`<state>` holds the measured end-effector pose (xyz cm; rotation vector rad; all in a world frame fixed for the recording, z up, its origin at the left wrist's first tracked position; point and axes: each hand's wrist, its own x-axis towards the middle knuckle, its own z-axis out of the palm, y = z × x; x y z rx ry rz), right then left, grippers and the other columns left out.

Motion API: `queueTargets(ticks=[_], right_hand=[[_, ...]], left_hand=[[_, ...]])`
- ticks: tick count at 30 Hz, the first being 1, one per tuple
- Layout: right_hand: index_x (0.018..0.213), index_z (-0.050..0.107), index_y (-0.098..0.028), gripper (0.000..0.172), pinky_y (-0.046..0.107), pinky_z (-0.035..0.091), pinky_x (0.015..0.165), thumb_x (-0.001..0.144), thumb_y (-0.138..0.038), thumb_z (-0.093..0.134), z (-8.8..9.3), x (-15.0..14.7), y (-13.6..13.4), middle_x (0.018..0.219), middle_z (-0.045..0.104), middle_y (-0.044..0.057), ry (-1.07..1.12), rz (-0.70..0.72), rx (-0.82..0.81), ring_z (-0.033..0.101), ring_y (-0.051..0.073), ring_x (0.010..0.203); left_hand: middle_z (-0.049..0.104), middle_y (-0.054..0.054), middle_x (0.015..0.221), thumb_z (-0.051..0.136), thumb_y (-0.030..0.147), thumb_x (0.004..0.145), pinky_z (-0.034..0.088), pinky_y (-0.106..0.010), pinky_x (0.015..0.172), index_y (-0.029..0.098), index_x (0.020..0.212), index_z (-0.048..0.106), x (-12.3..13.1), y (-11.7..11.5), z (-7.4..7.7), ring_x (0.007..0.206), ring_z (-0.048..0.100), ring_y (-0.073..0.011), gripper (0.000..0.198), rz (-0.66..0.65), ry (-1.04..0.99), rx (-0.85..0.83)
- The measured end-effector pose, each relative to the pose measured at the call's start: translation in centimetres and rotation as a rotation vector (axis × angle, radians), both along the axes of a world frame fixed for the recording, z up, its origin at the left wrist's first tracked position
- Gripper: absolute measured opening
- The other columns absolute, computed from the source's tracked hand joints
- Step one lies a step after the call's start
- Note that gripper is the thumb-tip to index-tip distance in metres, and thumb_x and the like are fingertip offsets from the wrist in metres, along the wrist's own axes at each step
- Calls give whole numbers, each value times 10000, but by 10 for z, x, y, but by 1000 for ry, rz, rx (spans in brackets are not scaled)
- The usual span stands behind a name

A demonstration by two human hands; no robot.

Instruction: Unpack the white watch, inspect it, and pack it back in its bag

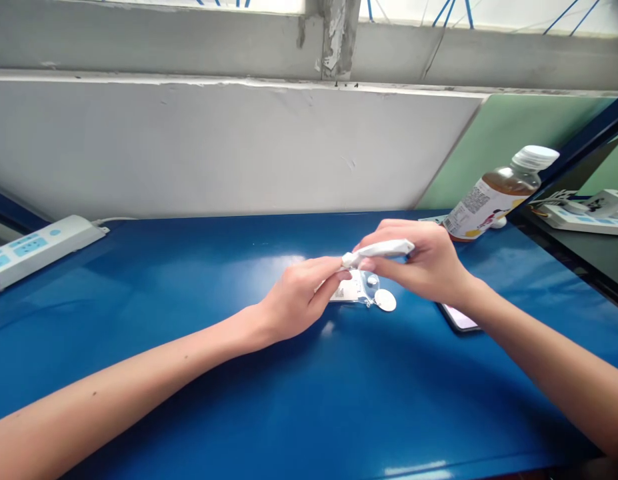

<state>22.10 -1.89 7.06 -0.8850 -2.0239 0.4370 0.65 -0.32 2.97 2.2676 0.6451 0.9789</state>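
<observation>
A slim white item [385, 249], perhaps a folded packet or wrapper, is held above the table in both hands. My left hand [303, 293] is closed, pinching its left end between thumb and fingers. Around its right part my right hand [419, 259] is closed, with the thumb below and the fingers behind. Just beneath the hands lies a white printed label or card [349, 288], partly hidden by my left hand. Clear plastic [371, 280] shows beside it, along with a round white disc [385, 300].
On the blue table [309, 400], a phone [459, 320] lies partly under my right forearm. A drink bottle [493, 193] with a white cap stands at the back right. One power strip [43, 243] is at the left, another [586, 217] at far right. A pale wall [229, 147] closes the back.
</observation>
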Motion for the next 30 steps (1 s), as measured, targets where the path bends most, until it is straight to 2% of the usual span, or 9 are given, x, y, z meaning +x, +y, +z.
queueTargets(ticks=[2,3,5,8,11,13,17,24,30], right_hand=[[780,759,-234,151,298,486,610,856,-363,741,7,-11,7,777,714,10,194,-5,-113,634,155,667],[769,764,-230,186,300,495,628,860,-390,733,8,-17,10,783,706,13,267,-11,-171,638,155,678],[810,781,-222,238,296,503,676,883,-433,697,9,-28,15,800,697,16,342,-31,-299,642,153,721],[923,786,-233,291,276,503,687,902,-492,655,2,-40,22,814,697,7,417,38,-529,630,139,724],[963,776,-224,341,290,524,811,902,-531,638,-8,-43,26,930,735,38,566,113,-758,661,184,922],[1001,762,-222,349,329,527,912,914,-528,618,-13,-43,28,1038,748,58,679,240,-929,657,218,1056],[1084,724,-215,276,378,537,960,967,-407,563,-21,-41,29,1050,770,62,786,477,-1200,694,227,1054],[1115,698,-159,339,393,461,1074,1025,-310,408,-21,-42,30,1056,781,88,928,421,-1251,704,202,1076],[1120,702,-140,527,394,486,1058,1011,-515,349,-16,-42,31,1154,753,126,959,444,-1233,694,229,1113]], left_hand=[[723,-78,905,470,304,1033,524,-307,820,157,917,690,4,-2,11,872,695,-199,290,-23,-123,-343],[720,-86,906,478,350,1034,539,-319,823,145,934,683,6,-3,16,875,705,-207,306,-61,-213,-584],[724,-101,933,531,412,1011,567,-377,825,134,1016,661,10,-5,25,859,726,-234,307,-220,-331,-1064],[733,-127,919,569,363,1001,569,-377,846,99,1025,658,13,-6,28,851,737,-233,280,-328,-424,-1361],[745,-144,919,561,343,1008,568,-361,853,81,1020,670,14,-7,23,851,743,-230,283,-341,-430,-1414],[749,-147,917,547,372,1012,577,-354,825,83,1018,678,15,-8,20,850,745,-236,317,-348,-404,-1425],[750,-139,891,488,431,1028,586,-354,790,94,1015,681,17,-11,16,840,751,-243,388,-360,-374,-1471],[749,-156,885,488,419,1024,572,-360,820,87,1014,670,14,-14,5,867,750,-254,379,-357,-338,-1506],[759,-155,823,479,434,1029,567,-370,834,96,1011,669,12,-13,2,855,750,-247,388,-357,-320,-1467]])
